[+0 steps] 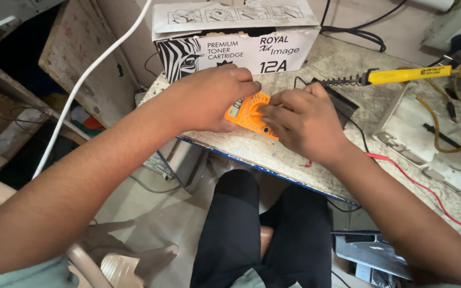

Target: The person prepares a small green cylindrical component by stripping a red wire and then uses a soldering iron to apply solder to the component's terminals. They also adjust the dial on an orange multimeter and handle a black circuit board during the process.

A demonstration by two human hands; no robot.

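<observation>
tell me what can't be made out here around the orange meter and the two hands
All in the head view:
- Orange meter: its left end lies under the left hand, its right side under the right hand; the dial setting is covered.
- Meter screen: too small to read.
- Black thing behind the right hand: mostly hidden, kind unclear.
- Red wire: passes under the right forearm, so its meter end is unseen.
- Soldering iron: tip sits inside its coil stand.

Worn stone-topped workbench [294,154] over a dusty concrete floor [161,213].
</observation>
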